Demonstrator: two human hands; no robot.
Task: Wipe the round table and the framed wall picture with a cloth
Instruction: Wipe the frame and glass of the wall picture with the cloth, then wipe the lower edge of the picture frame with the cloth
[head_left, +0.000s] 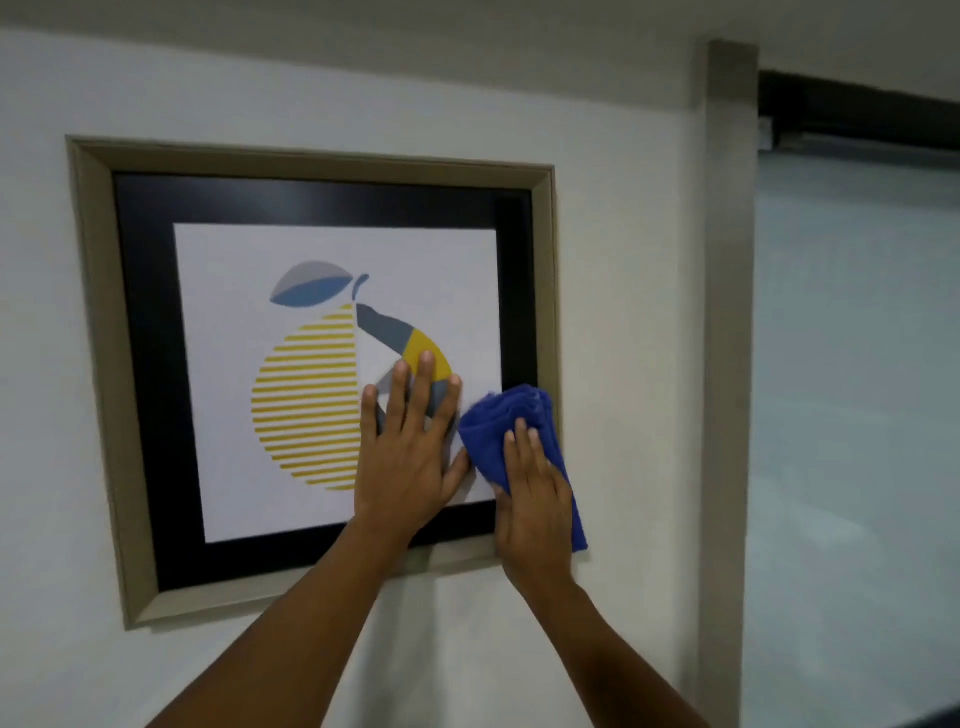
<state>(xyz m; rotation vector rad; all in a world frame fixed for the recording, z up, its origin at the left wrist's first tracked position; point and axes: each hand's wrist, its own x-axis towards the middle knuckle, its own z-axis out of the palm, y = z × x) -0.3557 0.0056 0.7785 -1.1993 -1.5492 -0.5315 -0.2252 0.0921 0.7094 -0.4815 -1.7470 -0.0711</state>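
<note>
The framed picture (150, 364) hangs on the white wall: beige frame, black mat, a print of a yellow striped fruit with a blue-grey leaf. My left hand (408, 452) lies flat on the glass with its fingers spread, over the print's lower right part. A bunched blue cloth (498, 421) is pressed against the picture's lower right corner, and my right hand (535, 499) holds it there. The cloth covers part of the black mat and the frame's right edge. The round table is out of view.
A beige vertical trim strip (727, 364) runs down the wall just right of the picture. Beyond it is a frosted glass panel (852, 389) with a dark rail (857, 111) along its top.
</note>
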